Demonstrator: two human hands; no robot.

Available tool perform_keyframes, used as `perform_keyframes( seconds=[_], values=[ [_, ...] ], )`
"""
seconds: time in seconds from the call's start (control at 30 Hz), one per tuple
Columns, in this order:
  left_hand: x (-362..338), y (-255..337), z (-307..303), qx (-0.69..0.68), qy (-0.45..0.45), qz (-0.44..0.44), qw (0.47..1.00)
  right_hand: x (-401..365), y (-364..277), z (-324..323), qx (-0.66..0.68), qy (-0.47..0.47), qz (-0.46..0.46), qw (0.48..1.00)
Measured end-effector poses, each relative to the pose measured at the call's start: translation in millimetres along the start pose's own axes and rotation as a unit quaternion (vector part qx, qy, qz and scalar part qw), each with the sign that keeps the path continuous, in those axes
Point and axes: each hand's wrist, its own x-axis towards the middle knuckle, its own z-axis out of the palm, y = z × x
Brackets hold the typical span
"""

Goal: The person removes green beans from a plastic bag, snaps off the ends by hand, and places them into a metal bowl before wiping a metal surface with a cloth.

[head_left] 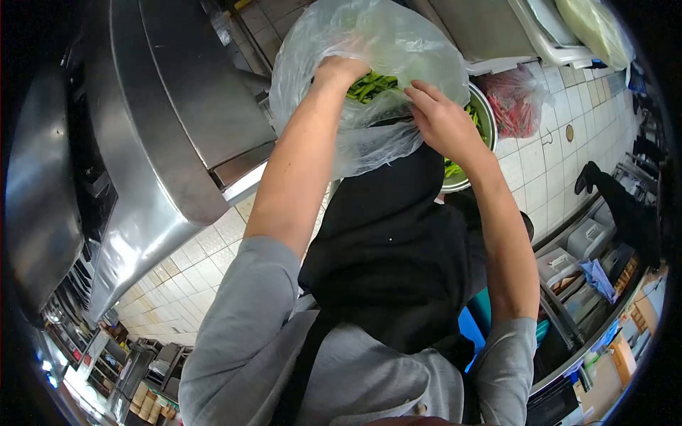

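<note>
A large clear plastic bag (383, 153) lies open across my lap, with green peppers or beans (373, 86) inside it. My left hand (344, 71) reaches into the bag's mouth, its fingers hidden by the plastic and the greens. On the other side, my right hand (442, 117) is at the bag's edge, fingers pressed together on the plastic. Beneath and beside that hand stands a round metal bowl (489, 117) holding more of the green pieces, partly covered by the bag and my forearm.
A bag of red peppers (513, 103) sits on the tiled floor (547, 160) to the right. Steel equipment (199, 85) stands close on the left. Plastic bins (490, 32) are at the top right. Another person's dark-clothed leg (621, 213) shows at far right.
</note>
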Motion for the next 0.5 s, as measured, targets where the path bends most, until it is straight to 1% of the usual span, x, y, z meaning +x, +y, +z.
perform_keyframes(
  seconds=[0.03,0.07,0.1,0.17,0.23,0.27,0.3,0.33,0.37,0.4,0.43,0.5],
  values=[
    [-9,-2,9,0.054,-0.040,0.000,0.998,-4,-1,-2,0.012,0.027,-0.012,0.999],
    [-17,0,11,0.108,-0.080,0.000,0.991,-7,-3,-6,0.012,0.027,-0.009,1.000],
    [-22,2,12,0.107,-0.083,0.003,0.991,-10,-6,-10,0.023,0.036,-0.005,0.999],
    [-28,4,13,0.159,-0.034,0.064,0.985,-14,-8,-19,0.032,0.048,0.004,0.998],
    [-27,1,16,0.181,-0.041,0.075,0.980,-14,-8,-25,0.093,0.122,-0.018,0.988],
    [-25,1,16,0.203,-0.043,0.083,0.975,-15,-11,-27,0.092,0.125,-0.016,0.988],
    [-25,14,0,0.182,-0.116,0.025,0.976,-17,-17,-29,0.130,0.155,-0.002,0.979],
    [-28,26,-17,0.184,-0.117,0.027,0.976,-20,-23,-30,0.168,0.184,0.011,0.968],
    [-32,39,-32,0.158,-0.153,-0.037,0.975,-25,-26,-27,0.170,0.186,0.011,0.968],
    [-35,46,-41,0.132,-0.186,-0.100,0.968,-30,-29,-22,0.202,0.194,0.030,0.960],
    [-35,40,-39,0.134,-0.184,-0.099,0.969,-36,-31,-17,0.233,0.201,0.049,0.950],
    [-40,20,-29,0.052,-0.094,-0.083,0.991,-47,-39,-9,0.247,0.212,0.044,0.944]
  ],
)
